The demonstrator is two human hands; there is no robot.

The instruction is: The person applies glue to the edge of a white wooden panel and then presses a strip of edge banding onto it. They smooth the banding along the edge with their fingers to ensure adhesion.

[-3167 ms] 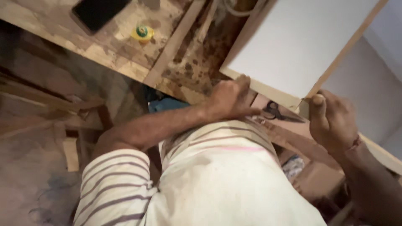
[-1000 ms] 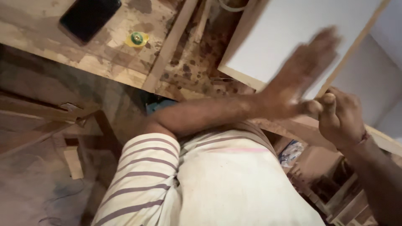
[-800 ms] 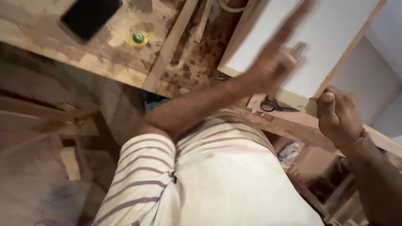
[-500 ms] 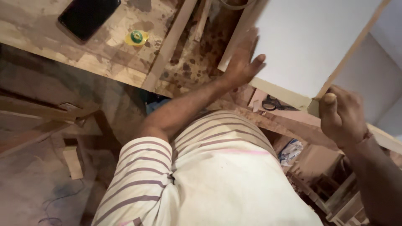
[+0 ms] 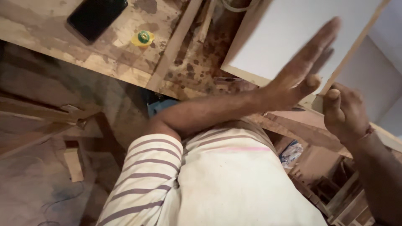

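Left hand (image 5: 299,73) flat and fingers spread, hovering over the near corner of the white rectangular laminated board (image 5: 301,37) on the stained wooden workbench (image 5: 83,50), while the right hand (image 5: 345,111) sits curled, thumb up, at its wooden edge strip, which runs away up-right.

white panel (image 5: 293,37) blocks right, phone (image 5: 97,16) left, bench (image 5: 50,42) between bare
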